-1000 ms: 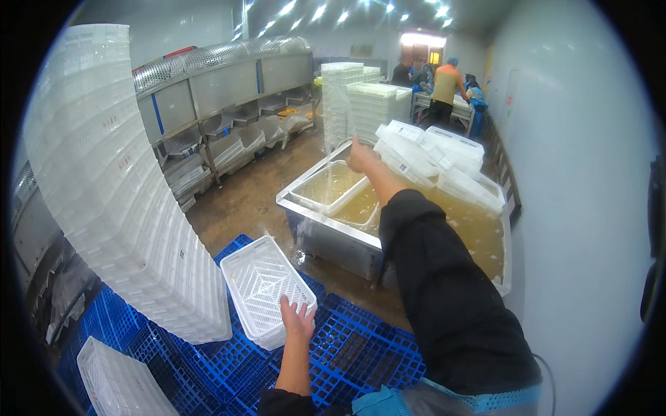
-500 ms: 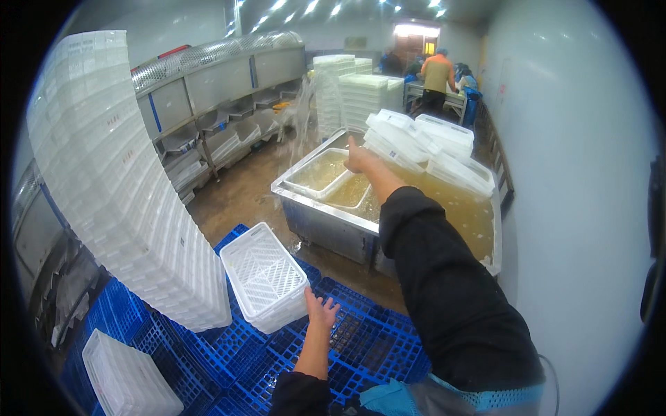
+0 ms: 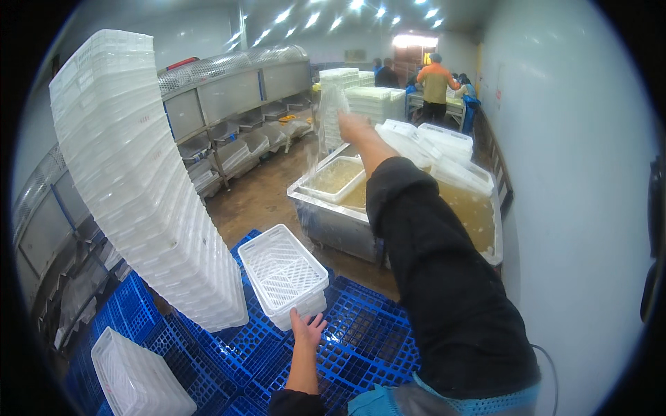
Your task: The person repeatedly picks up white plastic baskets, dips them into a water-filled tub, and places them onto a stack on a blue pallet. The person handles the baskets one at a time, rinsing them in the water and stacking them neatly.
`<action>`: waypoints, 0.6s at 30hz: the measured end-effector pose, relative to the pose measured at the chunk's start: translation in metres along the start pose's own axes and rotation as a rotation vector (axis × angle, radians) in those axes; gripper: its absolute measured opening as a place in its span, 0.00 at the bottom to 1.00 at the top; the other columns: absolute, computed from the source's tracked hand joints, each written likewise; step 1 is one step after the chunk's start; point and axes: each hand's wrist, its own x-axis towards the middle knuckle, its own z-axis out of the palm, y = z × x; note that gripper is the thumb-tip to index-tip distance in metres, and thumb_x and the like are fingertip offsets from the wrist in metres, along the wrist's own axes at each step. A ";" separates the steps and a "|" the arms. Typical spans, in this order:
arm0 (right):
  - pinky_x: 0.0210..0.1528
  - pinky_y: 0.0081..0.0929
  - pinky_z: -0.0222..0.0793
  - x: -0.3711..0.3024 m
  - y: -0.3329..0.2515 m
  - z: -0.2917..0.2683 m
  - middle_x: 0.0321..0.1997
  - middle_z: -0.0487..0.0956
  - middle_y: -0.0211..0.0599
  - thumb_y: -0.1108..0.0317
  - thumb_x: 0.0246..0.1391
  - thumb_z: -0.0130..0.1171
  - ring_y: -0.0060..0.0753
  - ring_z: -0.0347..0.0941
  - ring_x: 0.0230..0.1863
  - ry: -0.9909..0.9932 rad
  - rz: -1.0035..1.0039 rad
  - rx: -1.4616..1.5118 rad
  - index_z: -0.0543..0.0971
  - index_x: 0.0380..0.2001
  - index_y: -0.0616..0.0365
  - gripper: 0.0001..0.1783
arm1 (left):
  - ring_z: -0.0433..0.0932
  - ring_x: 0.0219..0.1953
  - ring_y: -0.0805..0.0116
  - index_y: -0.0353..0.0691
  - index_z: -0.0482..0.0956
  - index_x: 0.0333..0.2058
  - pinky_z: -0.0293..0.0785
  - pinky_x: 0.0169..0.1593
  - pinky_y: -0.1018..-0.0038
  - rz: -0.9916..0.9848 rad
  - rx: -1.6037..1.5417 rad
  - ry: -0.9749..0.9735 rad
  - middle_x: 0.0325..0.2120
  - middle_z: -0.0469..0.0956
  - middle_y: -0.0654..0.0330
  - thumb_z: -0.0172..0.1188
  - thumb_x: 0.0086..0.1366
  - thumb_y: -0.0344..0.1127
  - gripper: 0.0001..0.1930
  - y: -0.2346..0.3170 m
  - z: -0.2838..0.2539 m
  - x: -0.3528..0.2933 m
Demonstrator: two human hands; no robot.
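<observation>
My left hand [image 3: 306,328] is at the near corner of a short stack of white slotted plastic crates [image 3: 283,269], fingers spread, fingertips at or just touching the lower side. That stack stands on blue plastic pallets [image 3: 361,315]. Stretched far ahead, my right hand [image 3: 355,129] looks closed above the far left part of a metal tank [image 3: 333,225] of cloudy yellowish water. A pale, see-through streak [image 3: 331,104] blurs beside it; whether this is splashing water or a moving crate I cannot tell. One crate [image 3: 334,182] sits in the water below.
A tall leaning stack of white crates [image 3: 149,187] rises at the left, with a smaller tipped stack [image 3: 135,378] near me. More crates [image 3: 451,142] lie heaped at the tank's far side. Metal machinery [image 3: 229,97] lines the back left; a white wall [image 3: 576,180] bounds the right. People [image 3: 436,87] work farther back.
The view has shifted, so the stacks and tank appear farther right. My right hand has risen in the picture, along with the blurred streak. My left hand stays by the crate stack.
</observation>
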 end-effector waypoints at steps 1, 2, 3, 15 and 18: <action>0.52 0.44 0.71 0.001 -0.004 -0.001 0.53 0.77 0.49 0.70 0.58 0.47 0.47 0.74 0.53 0.006 0.000 -0.015 0.58 0.65 0.58 0.30 | 0.58 0.62 0.34 0.47 0.31 0.68 0.52 0.61 0.37 0.008 0.000 -0.003 0.68 0.36 0.46 0.48 0.62 0.63 0.48 0.004 -0.005 -0.003; 0.50 0.45 0.71 0.002 -0.007 -0.001 0.51 0.77 0.50 0.71 0.56 0.48 0.49 0.74 0.52 0.030 -0.009 0.027 0.60 0.63 0.56 0.29 | 0.58 0.62 0.34 0.47 0.31 0.68 0.52 0.61 0.38 0.019 -0.004 0.011 0.68 0.36 0.46 0.48 0.62 0.63 0.48 0.007 -0.008 -0.007; 0.49 0.47 0.70 0.003 -0.008 -0.001 0.49 0.78 0.51 0.72 0.55 0.48 0.51 0.75 0.51 0.060 -0.009 0.062 0.61 0.61 0.55 0.28 | 0.58 0.62 0.34 0.47 0.31 0.68 0.52 0.61 0.38 0.037 -0.006 0.035 0.68 0.36 0.46 0.48 0.62 0.63 0.48 0.009 -0.009 -0.009; 0.54 0.43 0.69 -0.016 0.061 0.010 0.54 0.75 0.48 0.74 0.55 0.50 0.47 0.72 0.56 -0.030 0.061 0.086 0.60 0.64 0.56 0.31 | 0.56 0.64 0.35 0.48 0.31 0.68 0.53 0.61 0.38 0.002 0.020 -0.015 0.68 0.35 0.47 0.49 0.61 0.62 0.48 -0.014 0.025 -0.015; 0.54 0.43 0.68 -0.018 0.077 0.020 0.54 0.76 0.48 0.72 0.55 0.50 0.47 0.72 0.56 -0.051 0.066 0.062 0.60 0.64 0.55 0.31 | 0.55 0.64 0.35 0.48 0.31 0.68 0.53 0.61 0.38 -0.015 0.025 -0.005 0.68 0.35 0.47 0.49 0.61 0.62 0.48 -0.022 0.031 -0.013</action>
